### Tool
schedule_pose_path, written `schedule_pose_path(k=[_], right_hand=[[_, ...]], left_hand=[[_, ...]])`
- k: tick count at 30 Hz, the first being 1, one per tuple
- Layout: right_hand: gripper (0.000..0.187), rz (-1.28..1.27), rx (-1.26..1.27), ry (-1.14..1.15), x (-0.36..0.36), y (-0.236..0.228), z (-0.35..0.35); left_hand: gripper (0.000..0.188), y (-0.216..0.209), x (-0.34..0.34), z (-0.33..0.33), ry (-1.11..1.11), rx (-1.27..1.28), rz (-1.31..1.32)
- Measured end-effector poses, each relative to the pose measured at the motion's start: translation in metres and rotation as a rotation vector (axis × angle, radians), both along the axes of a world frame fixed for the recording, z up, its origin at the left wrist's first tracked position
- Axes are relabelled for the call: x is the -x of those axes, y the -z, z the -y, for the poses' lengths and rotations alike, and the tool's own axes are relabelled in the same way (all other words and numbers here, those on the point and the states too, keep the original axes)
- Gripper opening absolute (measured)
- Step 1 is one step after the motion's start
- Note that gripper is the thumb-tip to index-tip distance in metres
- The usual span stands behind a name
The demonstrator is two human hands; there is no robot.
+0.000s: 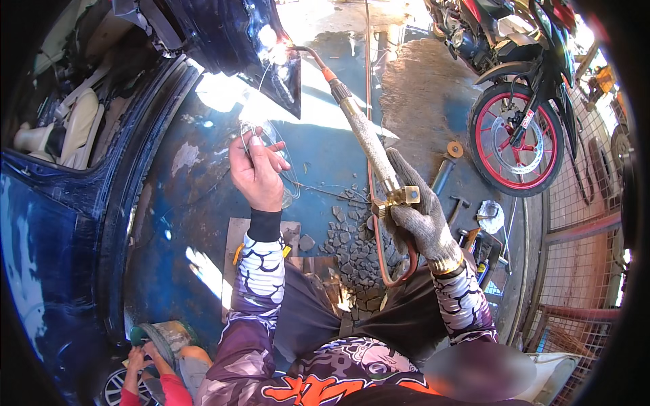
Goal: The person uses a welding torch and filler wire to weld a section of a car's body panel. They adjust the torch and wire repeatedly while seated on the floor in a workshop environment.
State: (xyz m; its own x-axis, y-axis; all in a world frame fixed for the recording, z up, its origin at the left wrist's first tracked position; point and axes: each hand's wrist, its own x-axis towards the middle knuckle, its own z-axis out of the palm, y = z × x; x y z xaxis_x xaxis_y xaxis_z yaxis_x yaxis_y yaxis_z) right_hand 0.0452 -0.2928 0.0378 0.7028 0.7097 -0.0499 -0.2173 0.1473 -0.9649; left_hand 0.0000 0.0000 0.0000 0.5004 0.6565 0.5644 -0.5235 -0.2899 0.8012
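At 9 o'clock stands a dark blue car body (61, 257), its hard, glossy paint scuffed and patchy. Toward 11 o'clock hangs a dark, shiny panel (223, 40) with a pointed lower corner and a dazzling white spot near its edge. At 10 o'clock the bare left hand (258, 169) pinches thin wire (246, 127) between thumb and fingers; the wire is pale and springy, with loose loops beside the hand and one straight strand rising to the bright spot.

Rough, angular grey stones (357, 237) lie near 5 o'clock. The torch (362, 132) slants from just before 12 to about 3 o'clock: bent slim nozzle, orange collar, ridged sleeve, worn pale tube, brass-coloured knobs. The right hand (423, 216), in a coarse grey knitted glove, is wrapped around its valve end. At 2 o'clock stands a motorcycle (518, 139) with a red-rimmed, spoked wheel.
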Motion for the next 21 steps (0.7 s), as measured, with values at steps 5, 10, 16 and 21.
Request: schedule_pose_path(k=[5,10,16,21], right_hand=[[0.088,-0.027,-0.004,0.012,0.0026,-0.0025,-0.0018],[0.087,-0.005,-0.024,0.039,0.0027,0.0000,-0.0033],[0.087,0.002,-0.014,0.026,0.0020,-0.0023,-0.0004],[0.087,-0.027,0.011,0.010,0.0027,-0.0052,0.0008]], left_hand=[[0.021,-0.0005,-0.0006,0.0001,0.000,0.005,0.008],[0.021,-0.0001,-0.0017,0.0008,0.003,0.002,0.014],[0.021,-0.0012,-0.0023,0.0014,0.001,-0.007,0.006],[0.021,-0.0013,-0.0022,0.0019,-0.004,-0.005,0.003]])
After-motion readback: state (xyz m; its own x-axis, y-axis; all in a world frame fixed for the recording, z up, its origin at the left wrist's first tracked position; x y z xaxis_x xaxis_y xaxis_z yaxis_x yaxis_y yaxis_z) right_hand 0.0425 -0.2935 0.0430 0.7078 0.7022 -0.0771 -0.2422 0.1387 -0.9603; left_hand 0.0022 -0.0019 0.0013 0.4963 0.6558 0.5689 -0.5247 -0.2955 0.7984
